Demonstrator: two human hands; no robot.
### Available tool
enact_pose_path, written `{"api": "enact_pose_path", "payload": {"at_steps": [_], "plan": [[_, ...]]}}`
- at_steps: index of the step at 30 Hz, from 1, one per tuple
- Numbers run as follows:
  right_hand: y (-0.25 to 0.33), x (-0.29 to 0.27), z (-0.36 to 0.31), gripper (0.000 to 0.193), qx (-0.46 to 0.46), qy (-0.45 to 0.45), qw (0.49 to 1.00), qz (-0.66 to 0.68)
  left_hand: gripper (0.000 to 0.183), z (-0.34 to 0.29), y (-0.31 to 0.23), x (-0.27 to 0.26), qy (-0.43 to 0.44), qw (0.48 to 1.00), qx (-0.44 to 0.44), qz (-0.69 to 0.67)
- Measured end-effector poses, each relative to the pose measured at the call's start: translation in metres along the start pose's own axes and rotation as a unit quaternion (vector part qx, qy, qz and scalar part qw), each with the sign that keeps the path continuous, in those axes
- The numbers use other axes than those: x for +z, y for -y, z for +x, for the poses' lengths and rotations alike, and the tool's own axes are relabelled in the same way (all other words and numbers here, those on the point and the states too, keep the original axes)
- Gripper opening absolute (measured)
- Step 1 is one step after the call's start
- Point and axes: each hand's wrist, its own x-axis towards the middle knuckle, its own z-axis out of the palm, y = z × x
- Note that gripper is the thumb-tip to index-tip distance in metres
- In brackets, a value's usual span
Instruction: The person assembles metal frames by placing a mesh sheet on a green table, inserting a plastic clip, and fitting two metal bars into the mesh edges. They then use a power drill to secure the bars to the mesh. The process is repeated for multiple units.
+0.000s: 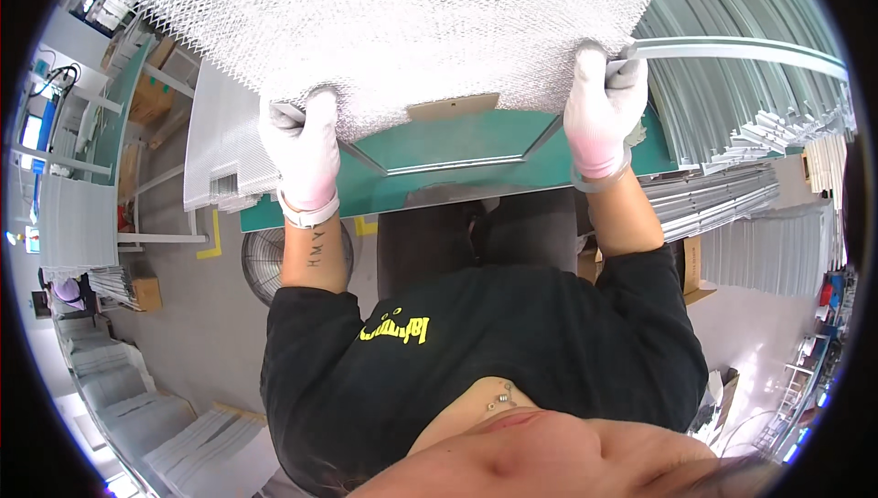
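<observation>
Both my hands wear white gloves with grey fingertips. My left hand (305, 143) is closed at the near left edge of a large silvery expanded-mesh sheet (412, 18), with the thumb pressed on a thin pale metal strip (289, 112). Across from it, my right hand (604, 109) pinches a grey metal profile at the sheet's near right corner. A long pale metal strip (741, 48) runs right from beside these fingers. Between my hands, slim metal frame bars (455, 165) lie over the green tabletop (366, 194), near a small brown plate (455, 107). My fingers partly hide what they grip.
Long metal strips (732, 4) are stacked at the right, with more bundles (713, 201) below. A stack of mesh sheets (224, 132) stands left of my left hand. On the floor are a round fan (265, 260) and, at far left, a rack with stacked panels (78, 224).
</observation>
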Motion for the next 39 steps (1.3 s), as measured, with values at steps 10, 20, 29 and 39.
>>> {"api": "enact_pose_path", "payload": {"at_steps": [10,20,29,39], "plan": [[0.007,-0.022,0.018,0.047,0.140,0.122,0.971,0.153,0.030,0.001,0.010,-0.008,-0.003,1.000,-0.016,-0.020],[-0.007,-0.037,0.032,0.067,0.131,0.197,0.958,0.163,0.030,-0.003,0.004,-0.005,-0.014,0.998,-0.031,-0.049],[0.023,0.001,0.023,0.047,0.072,0.023,0.994,0.083,0.031,-0.003,0.014,-0.012,-0.015,0.999,-0.009,-0.029],[0.016,-0.014,-0.012,0.019,-0.011,-0.005,0.999,-0.039,0.023,-0.003,0.003,-0.007,0.001,0.997,-0.041,-0.059]]}}
